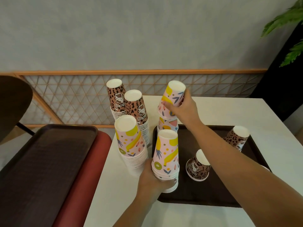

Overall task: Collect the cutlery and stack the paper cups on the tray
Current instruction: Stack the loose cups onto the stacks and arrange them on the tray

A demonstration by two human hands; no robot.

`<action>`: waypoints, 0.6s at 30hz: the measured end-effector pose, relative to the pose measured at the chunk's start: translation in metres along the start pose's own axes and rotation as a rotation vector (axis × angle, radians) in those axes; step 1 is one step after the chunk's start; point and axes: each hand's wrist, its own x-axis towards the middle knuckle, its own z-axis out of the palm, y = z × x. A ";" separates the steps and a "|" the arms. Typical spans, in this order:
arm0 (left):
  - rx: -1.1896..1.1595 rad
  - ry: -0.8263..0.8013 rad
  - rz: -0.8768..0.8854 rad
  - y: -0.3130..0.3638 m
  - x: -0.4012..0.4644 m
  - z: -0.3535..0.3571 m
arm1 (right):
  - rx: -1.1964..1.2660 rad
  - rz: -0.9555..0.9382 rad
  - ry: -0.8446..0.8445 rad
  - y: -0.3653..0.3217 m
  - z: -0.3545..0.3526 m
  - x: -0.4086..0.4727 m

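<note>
A dark brown tray lies on the white table. My left hand grips the base of a short stack of upside-down pink fruit-print cups at the tray's near left corner. My right hand holds an upside-down pink fruit-print cup lifted above another pink cup at the tray's far left. Two upside-down leopard-print cups stand on the tray, one in the middle and one at the far right. No cutlery is visible.
Off the tray to its left stand a tall pink fruit-print stack and two tall leopard-print stacks. A second dark tray rests on a red seat at left. A plant hangs at upper right.
</note>
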 end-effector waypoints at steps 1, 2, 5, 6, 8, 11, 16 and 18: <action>0.005 0.001 0.001 0.000 0.001 0.000 | -0.010 0.007 -0.039 0.003 0.001 -0.004; 0.008 -0.002 0.003 0.000 0.001 0.000 | -0.008 0.011 -0.046 0.005 0.000 -0.010; 0.016 -0.008 0.017 0.002 0.002 0.003 | 0.086 -0.045 0.066 0.000 -0.010 -0.041; 0.019 -0.006 0.024 0.004 0.001 0.003 | 0.126 -0.074 0.075 -0.003 -0.015 -0.055; 0.032 -0.006 0.033 0.006 0.000 0.005 | 0.152 -0.079 -0.008 -0.007 -0.024 -0.082; 0.069 -0.001 0.046 0.007 -0.002 0.006 | 0.054 0.034 -0.244 -0.005 -0.029 -0.109; 0.110 0.006 0.040 0.017 -0.009 0.011 | -0.047 0.127 -0.398 -0.001 -0.029 -0.123; 0.122 0.016 0.065 0.019 -0.012 0.011 | -0.049 0.134 -0.378 -0.004 -0.030 -0.124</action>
